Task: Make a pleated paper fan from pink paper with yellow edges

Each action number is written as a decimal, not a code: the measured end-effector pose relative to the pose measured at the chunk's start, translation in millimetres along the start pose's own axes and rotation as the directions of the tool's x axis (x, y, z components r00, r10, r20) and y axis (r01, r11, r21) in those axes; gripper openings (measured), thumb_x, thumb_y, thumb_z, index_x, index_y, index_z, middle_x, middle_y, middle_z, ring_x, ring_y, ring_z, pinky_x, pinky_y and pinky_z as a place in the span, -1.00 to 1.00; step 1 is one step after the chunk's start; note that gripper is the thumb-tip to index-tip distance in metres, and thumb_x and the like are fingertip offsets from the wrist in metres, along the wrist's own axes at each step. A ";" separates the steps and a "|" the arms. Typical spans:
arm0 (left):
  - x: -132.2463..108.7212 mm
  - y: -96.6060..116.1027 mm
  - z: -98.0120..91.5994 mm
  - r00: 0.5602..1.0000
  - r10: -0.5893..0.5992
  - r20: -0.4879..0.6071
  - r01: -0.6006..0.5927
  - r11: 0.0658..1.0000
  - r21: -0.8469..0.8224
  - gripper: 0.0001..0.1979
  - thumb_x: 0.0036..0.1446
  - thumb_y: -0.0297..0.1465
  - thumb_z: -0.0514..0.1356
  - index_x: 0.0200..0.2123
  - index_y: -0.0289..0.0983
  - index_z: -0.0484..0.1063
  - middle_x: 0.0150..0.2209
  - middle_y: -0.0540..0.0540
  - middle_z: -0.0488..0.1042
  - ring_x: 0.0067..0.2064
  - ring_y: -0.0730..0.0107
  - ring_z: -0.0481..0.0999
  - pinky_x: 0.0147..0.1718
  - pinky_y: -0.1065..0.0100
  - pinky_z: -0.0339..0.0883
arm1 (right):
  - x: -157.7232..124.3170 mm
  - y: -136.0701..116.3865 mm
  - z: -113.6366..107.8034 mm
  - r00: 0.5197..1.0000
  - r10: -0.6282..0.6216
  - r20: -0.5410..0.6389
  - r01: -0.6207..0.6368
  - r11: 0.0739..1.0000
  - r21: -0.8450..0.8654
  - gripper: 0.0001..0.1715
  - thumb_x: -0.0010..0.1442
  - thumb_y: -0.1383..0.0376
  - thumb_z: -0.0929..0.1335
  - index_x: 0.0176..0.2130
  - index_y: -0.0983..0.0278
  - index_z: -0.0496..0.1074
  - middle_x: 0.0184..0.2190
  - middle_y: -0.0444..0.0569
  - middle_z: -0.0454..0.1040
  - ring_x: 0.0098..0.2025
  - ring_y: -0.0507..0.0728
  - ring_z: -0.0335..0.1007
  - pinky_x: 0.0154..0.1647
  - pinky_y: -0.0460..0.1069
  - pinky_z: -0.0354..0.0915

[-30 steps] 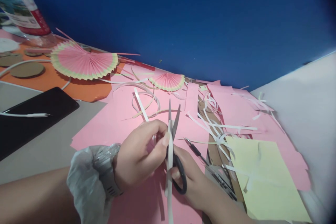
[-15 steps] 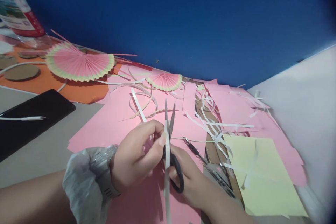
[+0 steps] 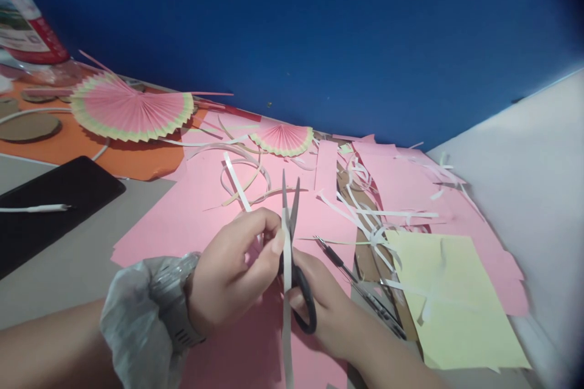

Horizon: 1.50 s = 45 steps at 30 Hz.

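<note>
My right hand (image 3: 326, 307) grips black-handled scissors (image 3: 294, 255), fingers through the loops and blades pointing away and slightly apart. My left hand (image 3: 232, 270) pinches a folded pink sheet (image 3: 255, 352) right beside the blades. A thin white-edged strip (image 3: 286, 340) hangs down from the cut toward me. A wrapped watch (image 3: 171, 301) sits on my left wrist. Both hands hover over a large pink paper (image 3: 191, 219) on the table.
Two pleated pink fans (image 3: 130, 110) (image 3: 283, 138) lie near the blue wall. A black phone (image 3: 45, 206) with a white cable lies left. A yellow sheet (image 3: 449, 301), a pen (image 3: 360, 289), several paper strips (image 3: 378, 222), an orange sheet (image 3: 123, 158) and a bottle (image 3: 27, 27) surround them.
The scissor blades have closed slightly along the paper, and the view has shifted a little, with hands and scissors sitting slightly further left.
</note>
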State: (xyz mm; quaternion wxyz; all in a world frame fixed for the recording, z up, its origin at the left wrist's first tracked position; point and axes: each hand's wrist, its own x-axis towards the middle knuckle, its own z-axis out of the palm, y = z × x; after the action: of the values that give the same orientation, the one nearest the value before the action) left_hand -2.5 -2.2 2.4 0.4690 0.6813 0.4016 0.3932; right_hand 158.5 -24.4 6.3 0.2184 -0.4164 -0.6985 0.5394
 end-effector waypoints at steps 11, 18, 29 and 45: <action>-0.2 -0.9 0.3 0.999 0.029 0.015 -0.029 1.000 -0.001 -0.85 0.23 -0.46 -0.04 -0.42 -0.24 0.18 -0.50 0.09 0.22 -0.46 0.54 0.23 -0.42 0.47 0.16 | 0.8 0.5 0.1 1.000 -0.001 -0.008 0.001 1.000 0.011 -0.38 0.17 -0.18 0.07 -0.23 0.27 0.27 -0.33 -0.05 0.34 -0.32 0.10 0.19 -0.23 -0.01 0.25; -1.4 0.5 -1.0 1.000 -0.006 -0.028 0.005 0.999 -0.050 -0.83 0.25 -0.40 -0.05 -0.41 -0.24 0.20 -0.52 0.08 0.25 -0.49 0.53 0.25 -0.48 0.46 0.18 | 1.6 1.2 -0.5 1.000 -0.006 0.008 0.006 1.000 0.007 -0.33 0.14 -0.21 0.09 -0.21 0.29 0.28 -0.36 -0.05 0.31 -0.37 0.08 0.16 -0.34 -0.03 0.22; 0.6 -1.1 -0.4 1.000 -0.014 -0.022 0.014 1.000 0.012 -0.81 0.25 -0.39 -0.04 -0.44 -0.22 0.18 -0.52 0.08 0.23 -0.50 0.53 0.23 -0.50 0.46 0.16 | 1.1 1.9 -0.6 1.000 -0.022 0.006 0.022 1.000 -0.004 -0.35 0.17 -0.18 0.08 -0.16 0.28 0.29 -0.35 -0.05 0.33 -0.32 0.11 0.21 -0.30 -0.03 0.23; -0.7 -1.8 -0.4 1.000 -0.012 -0.009 0.013 0.999 0.044 -0.81 0.25 -0.40 -0.05 -0.44 -0.23 0.18 -0.53 0.07 0.22 -0.50 0.52 0.23 -0.49 0.45 0.17 | 1.1 0.9 -0.4 1.000 -0.024 0.007 0.024 1.000 0.008 -0.31 0.16 -0.19 0.08 -0.09 0.28 0.30 -0.25 0.01 0.40 -0.26 0.14 0.27 -0.20 0.01 0.25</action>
State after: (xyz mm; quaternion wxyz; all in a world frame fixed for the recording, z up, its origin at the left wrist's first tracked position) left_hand -3.5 -2.2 0.6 0.4545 0.6874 0.4164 0.3841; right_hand 158.5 -23.2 5.5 0.2239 -0.4054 -0.7021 0.5409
